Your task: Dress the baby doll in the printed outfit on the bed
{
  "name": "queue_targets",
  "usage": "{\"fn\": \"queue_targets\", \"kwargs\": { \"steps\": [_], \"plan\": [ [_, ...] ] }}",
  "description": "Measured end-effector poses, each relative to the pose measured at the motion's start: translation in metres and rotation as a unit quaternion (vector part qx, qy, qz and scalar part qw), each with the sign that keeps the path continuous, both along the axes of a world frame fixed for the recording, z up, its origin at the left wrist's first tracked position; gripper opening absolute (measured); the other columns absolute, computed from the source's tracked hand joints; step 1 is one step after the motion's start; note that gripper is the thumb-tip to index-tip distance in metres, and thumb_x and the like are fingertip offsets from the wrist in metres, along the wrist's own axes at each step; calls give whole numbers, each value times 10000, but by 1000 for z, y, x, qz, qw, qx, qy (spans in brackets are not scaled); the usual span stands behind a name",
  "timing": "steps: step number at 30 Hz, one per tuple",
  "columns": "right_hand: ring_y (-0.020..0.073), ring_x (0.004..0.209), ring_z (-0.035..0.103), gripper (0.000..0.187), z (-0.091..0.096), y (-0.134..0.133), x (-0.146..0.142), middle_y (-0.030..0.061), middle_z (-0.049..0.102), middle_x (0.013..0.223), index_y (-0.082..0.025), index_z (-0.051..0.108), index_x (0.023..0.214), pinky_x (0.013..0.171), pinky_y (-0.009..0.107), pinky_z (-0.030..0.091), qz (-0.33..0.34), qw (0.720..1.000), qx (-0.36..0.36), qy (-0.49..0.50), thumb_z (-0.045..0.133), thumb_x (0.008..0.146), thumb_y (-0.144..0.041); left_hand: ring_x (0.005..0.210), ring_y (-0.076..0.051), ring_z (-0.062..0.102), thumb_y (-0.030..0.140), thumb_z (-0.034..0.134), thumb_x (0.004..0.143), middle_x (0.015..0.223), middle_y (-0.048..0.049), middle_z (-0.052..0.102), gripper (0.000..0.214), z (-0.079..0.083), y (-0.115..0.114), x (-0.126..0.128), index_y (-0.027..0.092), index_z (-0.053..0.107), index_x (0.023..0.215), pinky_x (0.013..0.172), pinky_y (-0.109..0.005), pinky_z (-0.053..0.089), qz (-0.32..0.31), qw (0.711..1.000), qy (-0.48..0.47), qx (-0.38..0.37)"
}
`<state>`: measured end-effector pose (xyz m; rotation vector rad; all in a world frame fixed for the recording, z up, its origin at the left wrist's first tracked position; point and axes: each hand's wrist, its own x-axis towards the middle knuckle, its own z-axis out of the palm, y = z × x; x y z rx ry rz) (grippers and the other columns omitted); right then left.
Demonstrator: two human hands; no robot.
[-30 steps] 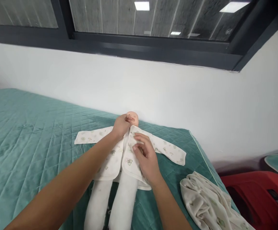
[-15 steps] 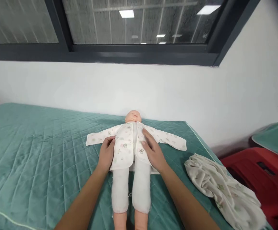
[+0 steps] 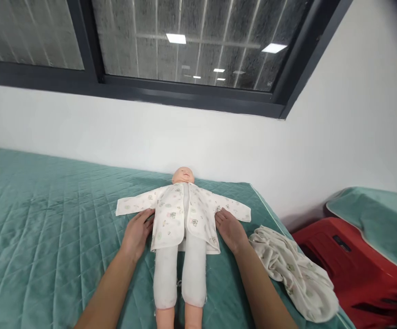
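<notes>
A baby doll (image 3: 183, 175) lies on its back, head toward the wall. It wears an unfastened white jacket (image 3: 168, 224) with a small printed pattern, its sleeves spread out to both sides. White padded cloth covers the upper legs (image 3: 194, 274); the lower legs are bare. My left hand (image 3: 138, 234) rests beside the jacket's left edge, fingertips under the left sleeve, fingers loosely extended. On the other side, my right hand (image 3: 230, 228) lies next to the jacket's right edge, fingers stretched out near the right sleeve. Neither hand holds anything that I can see.
A green quilted cover (image 3: 64, 228) spreads beneath the doll. To the right lies a crumpled white patterned cloth (image 3: 294, 269). Beyond the edge stands a red plastic chair (image 3: 349, 260) with green fabric (image 3: 376, 224) over it. A white wall and dark-framed window are behind.
My right hand has moved off the jacket's right front panel to the doll's right side. My left hand has shifted slightly outward from the jacket. The camera view has tilted.
</notes>
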<state>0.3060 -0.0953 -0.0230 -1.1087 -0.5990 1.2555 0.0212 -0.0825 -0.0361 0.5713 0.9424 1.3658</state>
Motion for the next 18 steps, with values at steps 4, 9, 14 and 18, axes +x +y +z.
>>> {"fn": "queue_targets", "kwargs": {
  "steps": [4,9,14,18],
  "plan": [
    [286,1143,644,345,10,11,-20,114,735,1045,-185,679,1038,955,461,550,126,991,23,31,544,860,-448,901,-284,716,446,683,800,967,-120,750,342,11,8,16,153,697,976,788,-398,592,-126,991,-34,-31],
    [277,1175,629,435,10,25,-31,80,735,1114,-177,625,1236,990,438,524,121,983,56,126,579,867,-404,833,-241,726,320,711,801,892,-93,755,288,19,30,43,136,666,1017,774,-355,597,-124,985,-117,-31],
    [285,1149,645,466,4,32,-21,63,740,1110,-198,612,1280,1003,451,513,118,979,87,145,584,873,-424,701,-188,705,268,743,772,813,-55,737,223,19,47,54,131,662,930,727,-322,591,-119,985,-127,-5],
    [294,1156,640,483,5,33,-17,70,724,1154,-199,611,1286,1012,467,503,129,981,81,123,562,882,-460,629,-140,664,254,776,735,780,-17,716,205,17,51,49,143,654,856,669,-279,570,-103,986,-133,7]
  ]
}}
